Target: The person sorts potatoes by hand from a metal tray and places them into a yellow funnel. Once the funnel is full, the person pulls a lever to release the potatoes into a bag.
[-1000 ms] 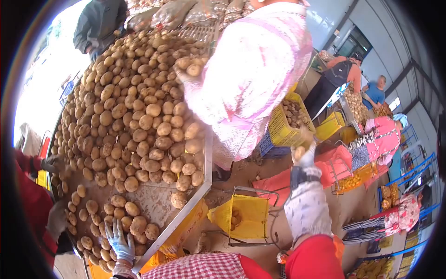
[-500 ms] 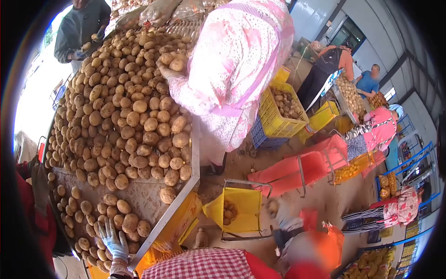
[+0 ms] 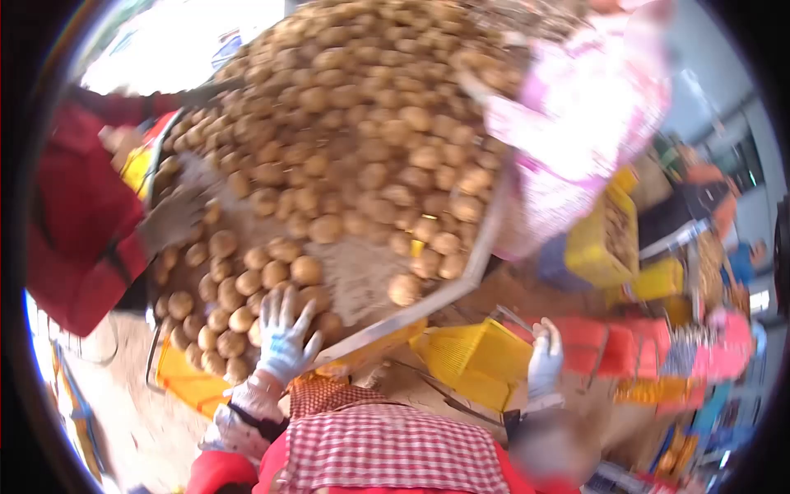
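My left hand point(image 3: 286, 337), in a white and blue glove, lies with spread fingers on loose potatoes point(image 3: 248, 282) at the near end of the sorting table point(image 3: 350, 276). Out to the right, my right hand point(image 3: 545, 358) is raised in a similar glove, slightly blurred. Its fingers point up, a little bent, and no object shows in them. Beside it a yellow mesh bag point(image 3: 473, 358) hangs open on a metal frame. A large heap of potatoes point(image 3: 346, 123) covers the far part of the table.
A person in red point(image 3: 90, 214) reaches onto the table from the left. Another in a pink patterned coat point(image 3: 576, 140) leans over the right edge. Beyond are a yellow crate point(image 3: 605, 239), red bags point(image 3: 613, 346) and more people. The table's metal rim point(image 3: 411, 317) runs before me.
My view has swung left and down. My left hand still rests on the potatoes; my right hand, earlier blurred near a potato beside the yellow bag, is now raised without it.
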{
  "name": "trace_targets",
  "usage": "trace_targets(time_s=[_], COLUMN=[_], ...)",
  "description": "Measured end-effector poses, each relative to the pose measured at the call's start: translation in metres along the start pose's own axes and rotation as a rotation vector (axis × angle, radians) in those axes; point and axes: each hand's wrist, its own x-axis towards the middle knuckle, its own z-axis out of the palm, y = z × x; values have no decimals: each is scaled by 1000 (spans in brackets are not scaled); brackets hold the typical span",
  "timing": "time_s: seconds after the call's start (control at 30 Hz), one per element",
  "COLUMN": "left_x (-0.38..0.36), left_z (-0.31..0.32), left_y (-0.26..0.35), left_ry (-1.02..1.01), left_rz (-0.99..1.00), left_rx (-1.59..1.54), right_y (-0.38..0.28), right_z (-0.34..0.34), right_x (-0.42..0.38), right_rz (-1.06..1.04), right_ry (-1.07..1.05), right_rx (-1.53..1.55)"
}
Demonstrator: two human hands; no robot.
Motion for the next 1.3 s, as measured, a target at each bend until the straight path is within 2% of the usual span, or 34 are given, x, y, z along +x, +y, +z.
trace_targets(time_s=[0.03, 0.1, 0.17, 0.2, 0.23, 0.3, 0.37, 0.43, 0.5, 0.57, 0.6, 0.63, 0.7, 0.73, 0.77, 0.83, 0.9, 0.93, 0.97, 1.03, 1.1, 1.17, 1.2, 1.23, 1.3], left_x=[9, 21, 37, 42, 43, 31, 10, -17, -41, -58, -62, -62, -55, -31, -16, 17, 52, 61, 73, 90, 94, 87, 80, 74, 43], left_z=[-11, -9, -1, 3, 11, -1, -13, -28, -33, -26, -23, -22, -23, -35, -39, -34, -27, -18, -8, -8, -13, -6, -11, -16, -25], left_y=[-8, -24, -51, -70, -95, -127, -133, -122, -100, -83, -79, -75, -56, -35, -31, -26, -29, -39, -50, -66, -77, -93, -95, -97, -89], left_ry=[-65, -32, 82, 68, 136, 223, 221, 230, 141, 167, 179, 193, 187, 105, 74, 23, 52, 63, 54, 42, 45, 104, 65, 23, -49], left_rz=[26, -34, -122, -222, -316, -360, -432, -482, -557, -614, -628, -635, -595, -457, -345, -242, -168, -161, -185, -213, -317, -344, -361, -378, -380], left_rx=[29, 78, 78, 198, 220, 409, 396, 341, 249, 210, 182, 156, 28, -24, -50, -54, -38, -38, 7, 51, 149, 191, 154, 118, 145], right_y=[-10, -62, -94, -109, -112, -117, -104, -112, -140, -120, -128, -130, -132, -125, -127, -121, -128, -113, -93, -98, -108, -89, -101, -101, -99], right_z=[29, 69, 116, 142, 166, 209, 248, 277, 282, 281, 273, 266, 254, 229, 221, 213, 222, 229, 238, 257, 260, 261, 255, 251, 237], right_x=[-4, -3, 16, 22, 35, 61, 81, 57, 14, -2, -19, -24, -28, -18, -6, 32, 61, 69, 63, 22, -13, -30, -41, -38, -14], right_rz=[-225, -770, -977, -945, -948, -910, -825, -748, -573, -775, -831, -835, -842, -872, -729, -703, -726, -605, -717, -714, -780, -824, -744, -747, -709], right_ry=[-100, -268, -331, -363, -362, -348, -253, -310, -391, -346, -362, -365, -497, -658, -643, -428, -303, -356, -325, -434, -537, -684, -749, -756, -651], right_rx=[-29, -441, -439, -445, -447, -561, -702, -898, -805, -982, -1129, -1131, -1032, -623, -391, -334, -667, -741, -864, -1110, -1087, -726, -601, -595, -290])
